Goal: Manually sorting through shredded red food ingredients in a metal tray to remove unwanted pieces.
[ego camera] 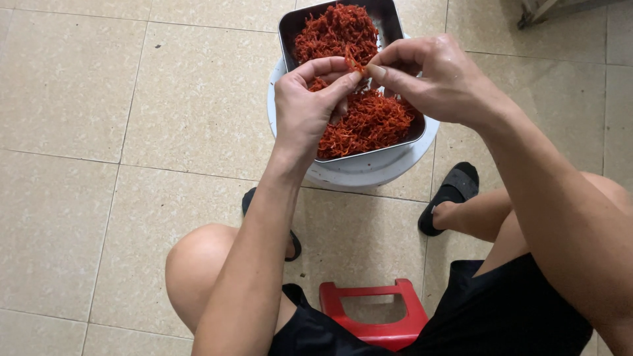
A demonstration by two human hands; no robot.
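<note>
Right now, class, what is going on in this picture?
A person sits on a red stool over a tiled floor. Both hands, the left hand and right hand, pinch a small orange-red strand between their fingers above a metal tray heaped with the same shreds, resting on a white tub.

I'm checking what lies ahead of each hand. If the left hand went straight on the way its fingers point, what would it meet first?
The right hand's fingertips, already pinching the same red strand with the left hand.

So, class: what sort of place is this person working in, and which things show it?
Probably a home or small workshop floor: beige floor tiles, a low red plastic stool, and a metal tray of red-orange shreds on a white tub.
</note>
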